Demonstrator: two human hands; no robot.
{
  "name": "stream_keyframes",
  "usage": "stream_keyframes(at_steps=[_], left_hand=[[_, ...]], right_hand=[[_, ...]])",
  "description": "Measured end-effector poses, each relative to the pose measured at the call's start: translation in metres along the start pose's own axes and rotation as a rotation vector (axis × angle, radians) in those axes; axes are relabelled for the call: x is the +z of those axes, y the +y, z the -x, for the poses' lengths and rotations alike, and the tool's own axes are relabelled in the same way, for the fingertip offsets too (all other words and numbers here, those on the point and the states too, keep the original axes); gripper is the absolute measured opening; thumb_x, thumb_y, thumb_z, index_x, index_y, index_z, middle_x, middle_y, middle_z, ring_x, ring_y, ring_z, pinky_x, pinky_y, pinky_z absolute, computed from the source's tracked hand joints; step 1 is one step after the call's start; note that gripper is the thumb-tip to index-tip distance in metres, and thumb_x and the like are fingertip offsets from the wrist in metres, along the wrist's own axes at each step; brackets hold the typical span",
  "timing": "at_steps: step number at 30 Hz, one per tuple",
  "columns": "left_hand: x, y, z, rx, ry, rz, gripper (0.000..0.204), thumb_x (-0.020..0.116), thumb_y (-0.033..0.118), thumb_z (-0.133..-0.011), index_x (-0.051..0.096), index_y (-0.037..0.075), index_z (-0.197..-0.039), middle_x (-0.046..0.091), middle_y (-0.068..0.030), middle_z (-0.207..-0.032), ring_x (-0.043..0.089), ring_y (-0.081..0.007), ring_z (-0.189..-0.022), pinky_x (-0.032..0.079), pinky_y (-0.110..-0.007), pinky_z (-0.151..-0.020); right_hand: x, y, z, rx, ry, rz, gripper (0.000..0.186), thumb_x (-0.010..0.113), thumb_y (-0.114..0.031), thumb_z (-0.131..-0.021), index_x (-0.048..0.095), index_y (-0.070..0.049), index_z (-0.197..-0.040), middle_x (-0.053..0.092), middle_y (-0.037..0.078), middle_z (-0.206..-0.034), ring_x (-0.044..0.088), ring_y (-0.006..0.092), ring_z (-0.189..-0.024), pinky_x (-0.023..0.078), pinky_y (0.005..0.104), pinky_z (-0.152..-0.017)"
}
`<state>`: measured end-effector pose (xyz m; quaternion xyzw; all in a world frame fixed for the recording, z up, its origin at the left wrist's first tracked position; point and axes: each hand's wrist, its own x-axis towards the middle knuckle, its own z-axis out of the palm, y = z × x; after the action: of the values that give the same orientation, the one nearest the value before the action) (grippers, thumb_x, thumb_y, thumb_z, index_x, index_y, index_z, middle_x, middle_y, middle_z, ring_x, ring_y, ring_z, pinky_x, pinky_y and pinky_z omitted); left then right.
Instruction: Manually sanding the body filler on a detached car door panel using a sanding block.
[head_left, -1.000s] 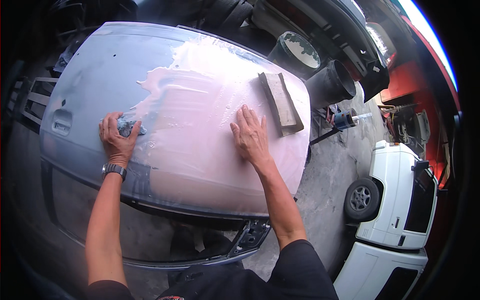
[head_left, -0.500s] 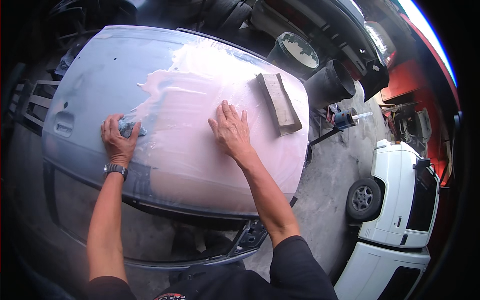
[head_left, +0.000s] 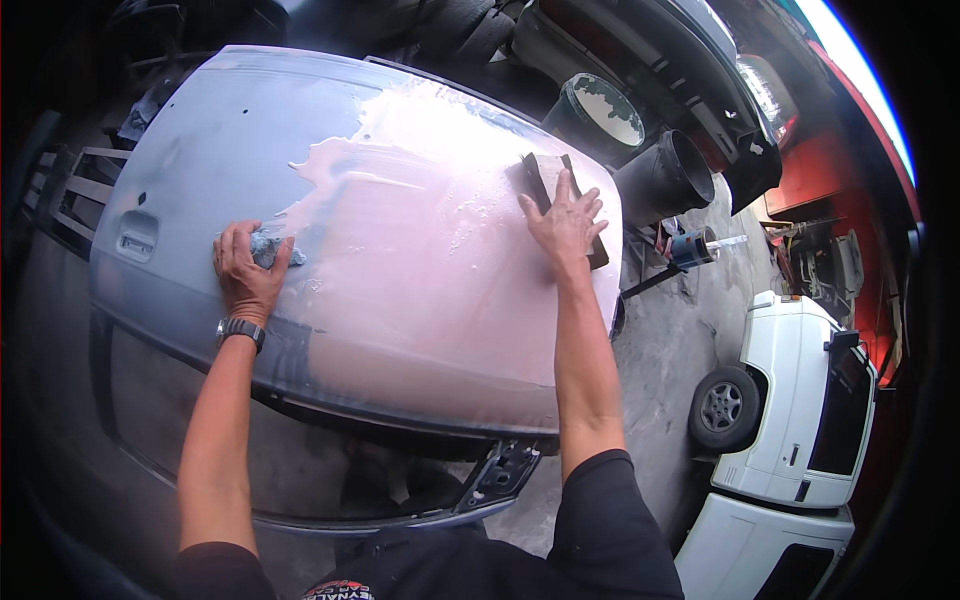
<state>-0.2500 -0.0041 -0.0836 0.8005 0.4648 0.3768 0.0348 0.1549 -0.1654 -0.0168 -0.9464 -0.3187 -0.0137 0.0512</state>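
Note:
A car door [head_left: 230, 110] lies flat before me, its panel blue-grey on the left and covered with wet, pale pink filler [head_left: 410, 260] on the right. My left hand [head_left: 245, 275], with a watch at the wrist, is closed round a crumpled blue-grey cloth [head_left: 270, 248] on the panel near the filler's edge. My right hand [head_left: 566, 228] is over a long sanding block [head_left: 548, 168] with sandpaper turned up along its sides. Its fingers are spread across the block, hiding the middle of it; whether they grip it, I cannot tell.
Past the door's far right corner stand a bucket with whitish liquid [head_left: 607, 112] and a dark bucket [head_left: 668, 180]. A can [head_left: 690, 250] is beside them. A white vehicle [head_left: 790, 400] stands on the concrete floor at right. A slatted support [head_left: 92, 190] shows at left.
My right hand has left the bare filler and moved right and slightly away from me, onto the sanding block. My left hand still holds the cloth. The view has shifted slightly.

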Motion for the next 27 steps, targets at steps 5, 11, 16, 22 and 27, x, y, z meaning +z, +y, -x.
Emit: stream_keyframes(at_steps=[5,11,16,22,27], left_hand=[[0.006,0.004,-0.004,0.025,0.009,0.026,0.045,0.08,0.038,-0.081,0.061,0.007,-0.108,0.061,-0.0158,-0.113,0.057,-0.038,-0.107,0.044,-0.049,-0.097],[0.005,-0.011,0.002,0.02,-0.003,-0.017,0.046,0.079,0.038,-0.081,0.061,0.007,-0.11,0.061,-0.0163,-0.114,0.057,-0.038,-0.106,0.045,-0.05,-0.097],[-0.002,-0.005,-0.001,0.023,0.002,-0.019,0.045,0.079,0.035,-0.082,0.061,0.006,-0.11,0.063,-0.0155,-0.114,0.058,-0.0378,-0.106,0.045,-0.049,-0.097],[0.003,0.005,-0.003,0.004,-0.01,0.041,0.045,0.079,0.035,-0.082,0.061,0.007,-0.111,0.063,-0.0155,-0.114,0.058,-0.0385,-0.107,0.045,-0.049,-0.099],[0.004,-0.009,0.001,0.035,0.016,-0.012,0.045,0.079,0.035,-0.082,0.061,0.006,-0.111,0.062,-0.0159,-0.114,0.058,-0.038,-0.107,0.045,-0.049,-0.098]], right_hand=[[0.009,0.029,-0.006,-0.017,0.014,-0.137,0.055,0.068,-0.04,-0.091,0.057,-0.016,-0.139,0.052,0.027,-0.12,0.055,0.0466,-0.116,0.045,0.0544,-0.098],[0.043,-0.034,0.194,-0.525,0.182,-0.072,0.091,0.083,-0.041,-0.076,0.045,-0.006,-0.151,0.05,0.032,-0.13,0.052,0.0428,-0.114,0.042,0.0499,-0.096],[0.018,-0.029,0.148,-0.578,0.1,-0.08,0.081,0.081,-0.039,-0.08,0.05,-0.004,-0.145,0.054,0.028,-0.122,0.057,0.0369,-0.103,0.048,0.0474,-0.082],[0.017,-0.037,-0.005,-0.286,0.026,-0.083,0.064,0.073,-0.034,-0.089,0.052,-0.001,-0.14,0.057,0.024,-0.121,0.058,0.0398,-0.112,0.05,0.0508,-0.091],[0.026,-0.048,0.136,-0.478,0.007,-0.108,0.078,0.08,-0.034,-0.081,0.049,-0.004,-0.146,0.053,0.025,-0.123,0.054,0.0371,-0.11,0.047,0.047,-0.086]])
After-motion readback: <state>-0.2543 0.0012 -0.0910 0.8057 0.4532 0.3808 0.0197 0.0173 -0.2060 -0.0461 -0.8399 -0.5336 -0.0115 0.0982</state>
